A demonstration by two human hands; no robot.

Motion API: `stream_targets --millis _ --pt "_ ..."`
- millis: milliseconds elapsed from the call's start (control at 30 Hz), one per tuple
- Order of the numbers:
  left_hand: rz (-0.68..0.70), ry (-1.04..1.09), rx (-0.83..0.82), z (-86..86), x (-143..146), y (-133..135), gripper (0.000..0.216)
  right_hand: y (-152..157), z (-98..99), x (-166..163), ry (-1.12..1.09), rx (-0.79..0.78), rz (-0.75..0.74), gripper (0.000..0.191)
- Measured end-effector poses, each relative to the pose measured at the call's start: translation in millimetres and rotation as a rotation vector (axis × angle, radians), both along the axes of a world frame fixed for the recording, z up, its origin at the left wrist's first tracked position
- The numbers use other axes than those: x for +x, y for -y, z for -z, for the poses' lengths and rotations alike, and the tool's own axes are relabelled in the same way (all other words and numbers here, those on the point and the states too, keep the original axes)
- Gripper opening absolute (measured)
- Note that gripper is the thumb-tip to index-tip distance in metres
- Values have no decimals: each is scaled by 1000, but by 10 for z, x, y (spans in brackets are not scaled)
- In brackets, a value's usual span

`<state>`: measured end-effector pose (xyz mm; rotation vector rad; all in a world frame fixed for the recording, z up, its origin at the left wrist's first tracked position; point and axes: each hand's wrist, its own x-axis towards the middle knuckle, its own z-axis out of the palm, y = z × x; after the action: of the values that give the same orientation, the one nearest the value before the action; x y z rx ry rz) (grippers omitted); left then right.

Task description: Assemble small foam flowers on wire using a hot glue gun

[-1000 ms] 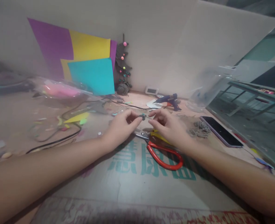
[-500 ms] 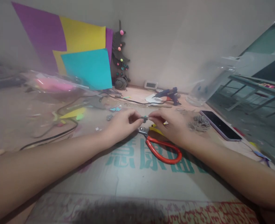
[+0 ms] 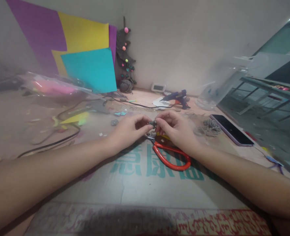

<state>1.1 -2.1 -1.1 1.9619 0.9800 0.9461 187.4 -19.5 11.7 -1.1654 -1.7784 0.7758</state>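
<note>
Over the middle of the table, a small dark grey piece [image 3: 152,124] is pinched between my two hands; its exact kind is too small to make out. My left hand [image 3: 129,131] grips it from the left with thumb and forefinger. From the right, my right hand [image 3: 178,129] has its thumb and fingertips closed on the piece's other side. Scissors [image 3: 170,165] with red handles lie just beneath my right hand, their blades partly hidden. A loose heap of grey cord [image 3: 210,128] lies to the right. Beyond my left hand is a small grey bit [image 3: 114,122].
A phone [image 3: 230,129] lies at the right. At the back stand a glue gun [image 3: 176,97], a small white display [image 3: 158,87] and a clear plastic jug [image 3: 210,95]. Coloured sheets [image 3: 89,70] lean on the wall. A black cable [image 3: 53,141] runs along the left.
My right hand has rolled, its fingers now curling under the piece with the thumb on top. Both hands remain together at the same spot. The view has shifted slightly.
</note>
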Motion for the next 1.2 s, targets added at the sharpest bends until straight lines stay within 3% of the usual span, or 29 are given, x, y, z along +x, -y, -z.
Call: stream_targets --millis 600,1200 --pt "-20 -110 134 -29 -8 13 19 41 22 -19 15 0 -67 16" --pt "-2 -90 143 -47 4 27 20 43 22 -22 -29 -47 -84 20"
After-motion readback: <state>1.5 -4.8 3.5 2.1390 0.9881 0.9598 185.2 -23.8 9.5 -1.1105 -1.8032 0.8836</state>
